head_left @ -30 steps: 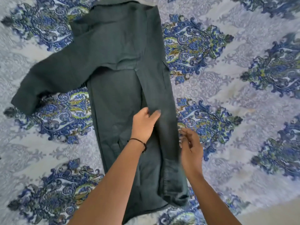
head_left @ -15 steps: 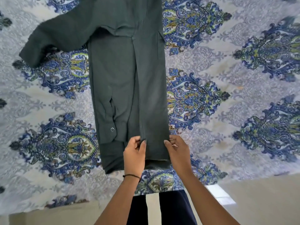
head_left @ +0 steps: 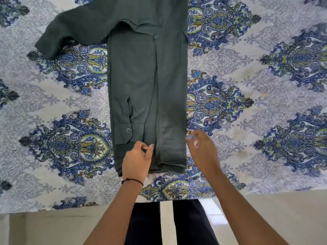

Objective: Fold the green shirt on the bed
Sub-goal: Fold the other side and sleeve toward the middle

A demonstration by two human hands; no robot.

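Two bare hands work at the near hem of a green shirt (head_left: 146, 82) laid lengthwise on a bed (head_left: 247, 85) covered in a blue and white patterned sheet. The left hand (head_left: 137, 160) rests on the hem with thumb and fingers drawn narrow, apparently pinching the cloth beside the long crease where the right-hand panel has been folded in over the body. That grip looks meant to square the bottom edge and keep the folded panel from sliding. The right hand (head_left: 201, 150) hovers just off the shirt's right edge, fingers spread wide and holding nothing; it is blurred, so whether a fingertip brushes the cloth cannot be told.

One sleeve (head_left: 74, 30) lies out to the left across the sheet, unfolded, which suggests the job is roughly at its midpoint: that side has yet to come in before the length can be doubled. A cuff with a small button (head_left: 128, 130) lies on the left part of the body; which sleeve it belongs to is hard to say.

Collar and shoulders are cut off by the top of the picture. The left hand hides the stretch of hem beneath it. A dark cord bracelet (head_left: 131, 181) circles the left wrist.
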